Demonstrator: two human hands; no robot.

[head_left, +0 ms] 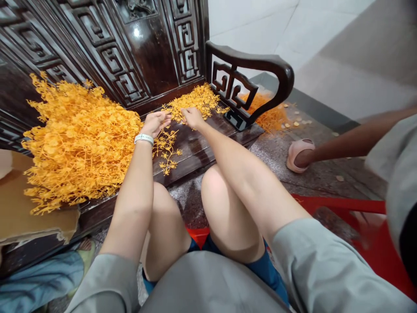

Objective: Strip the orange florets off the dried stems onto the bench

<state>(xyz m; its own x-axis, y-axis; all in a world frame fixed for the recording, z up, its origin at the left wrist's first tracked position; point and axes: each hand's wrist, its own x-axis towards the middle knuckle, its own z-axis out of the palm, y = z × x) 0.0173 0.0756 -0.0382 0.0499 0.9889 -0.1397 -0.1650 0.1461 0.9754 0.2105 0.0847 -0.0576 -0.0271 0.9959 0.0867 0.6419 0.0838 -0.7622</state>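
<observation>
My left hand (157, 123), with a white band on its wrist, is above a dark wooden bench, its fingers curled around part of a yellow plastic flower sprig (167, 150). The sprig's branching stems and small spiky heads trail below that hand over the seat. My right hand (193, 118) is close by on the right, thumb and fingers pinched together; what is between them is too small to make out. Just behind both hands lies a low pile of small yellow plastic pieces (198, 101). A much larger heap of yellow plastic sprigs (87, 139) rises to the left of my left hand.
The bench's carved backrest (143, 48) stands behind, and its curved armrest (254, 65) is at the right. Orange stringy scraps (267, 113) lie on the floor beyond it. Cardboard (35, 217) is at left. Another person's sandalled foot (301, 155) and a red plastic stool (374, 243) are at right.
</observation>
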